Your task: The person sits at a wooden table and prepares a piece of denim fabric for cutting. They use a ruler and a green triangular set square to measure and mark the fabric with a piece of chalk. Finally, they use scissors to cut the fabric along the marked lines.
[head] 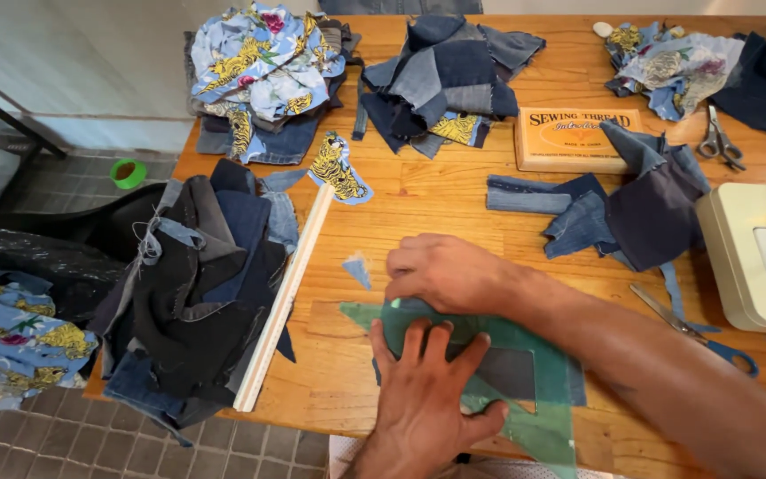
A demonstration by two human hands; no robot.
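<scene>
Low in the frame, I press my left hand (423, 390) and right hand (441, 270), fingers spread flat, on the green set square (534, 355) over denim (507, 372).

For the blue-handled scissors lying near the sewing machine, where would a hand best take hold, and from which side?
Probably by the blue handle loops, coming from the table's near edge. The blue-handled scissors lie flat and slanted, blades pointing up-left toward the denim scraps, loops toward the near edge beside the sewing machine. The right forearm lies just left of them, so the loop end is the freer side.

Translucent green set square (538, 417) lying flat over a dark denim piece (511, 372), near the wooden table's front edge
</scene>
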